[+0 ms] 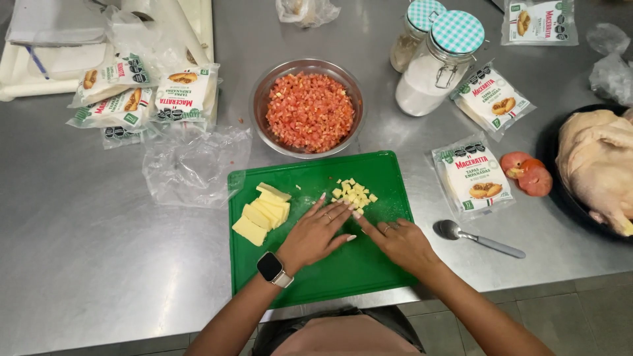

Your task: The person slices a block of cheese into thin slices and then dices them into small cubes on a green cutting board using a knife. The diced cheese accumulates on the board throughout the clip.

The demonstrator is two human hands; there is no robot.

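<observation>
A green cutting board (369, 267) lies on the steel counter in front of me. On its left part sits a stack of pale yellow cheese slices (262, 213). A small heap of cheese cubes (353, 193) lies near the board's far edge. My left hand (315, 232), with a smartwatch on the wrist, rests flat on the board, fingers spread toward the cubes. My right hand (397, 240) lies flat beside it, fingertips touching the left hand's and pointing at the cubes. Neither hand holds anything.
A metal bowl (258, 99) of diced tomato stands behind the board. Packets of pastry discs lie at left (138, 99) and right (476, 175). Two jars (440, 62), a spoon (475, 237), tomato pieces (527, 173) and a raw chicken (597, 165) sit at right.
</observation>
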